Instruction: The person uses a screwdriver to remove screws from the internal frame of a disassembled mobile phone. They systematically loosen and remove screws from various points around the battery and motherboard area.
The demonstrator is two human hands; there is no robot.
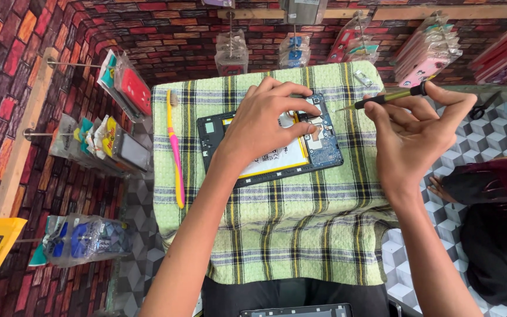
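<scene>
while our left hand (265, 126) presses one open tablet (324, 149), our right hand (409, 132) pinches one screwdriver (385, 98); one toothbrush (175, 149) lies on the green checked cloth (265, 235), brick walls (7, 70) around.

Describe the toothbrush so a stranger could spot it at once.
Start at the green checked cloth in the middle. Left of the opened device under the left hand, the toothbrush lies lengthwise near the cloth's left edge. It is the only long, thin pink-and-yellow thing there.
</scene>
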